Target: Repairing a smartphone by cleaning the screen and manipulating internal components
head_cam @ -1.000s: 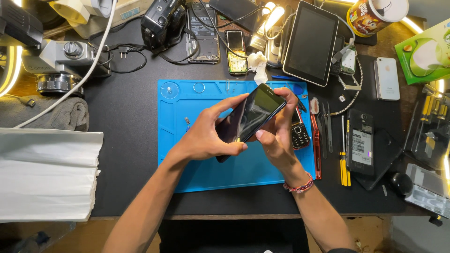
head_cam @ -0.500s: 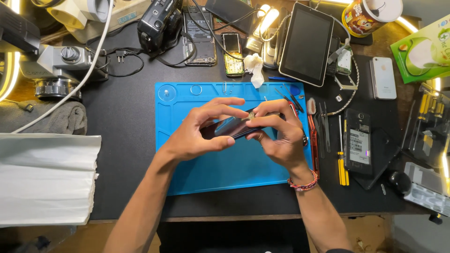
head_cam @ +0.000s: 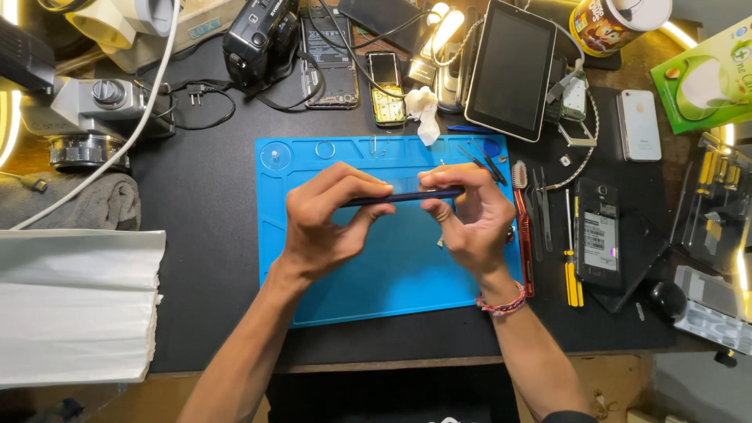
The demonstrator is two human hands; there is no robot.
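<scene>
Two hands, left hand (head_cam: 325, 223) and right hand (head_cam: 470, 219), are pinching a dark phone (head_cam: 403, 197) edge-on by fingertips above the blue mat (head_cam: 392, 290), so it is probably risking slipping and dropping.

A dark counter (head_cam: 204, 258) with a wooden front edge carries a blue work mat (head_cam: 392, 282) at its centre. At ten o'clock from the mat sit a black camera (head_cam: 254, 39) and tangled black cables (head_cam: 196, 110); at twelve, two opened phones (head_cam: 352, 70). A tablet (head_cam: 513, 66) lies at one o'clock, a white phone (head_cam: 641, 124) at two. At three rest a red-handled brush (head_cam: 523, 235), tweezers (head_cam: 540, 207), yellow screwdrivers (head_cam: 573, 274) and a black phone (head_cam: 599, 235). A grey cloth (head_cam: 78, 205) and white folded sheet (head_cam: 74, 305) lie at nine.
</scene>
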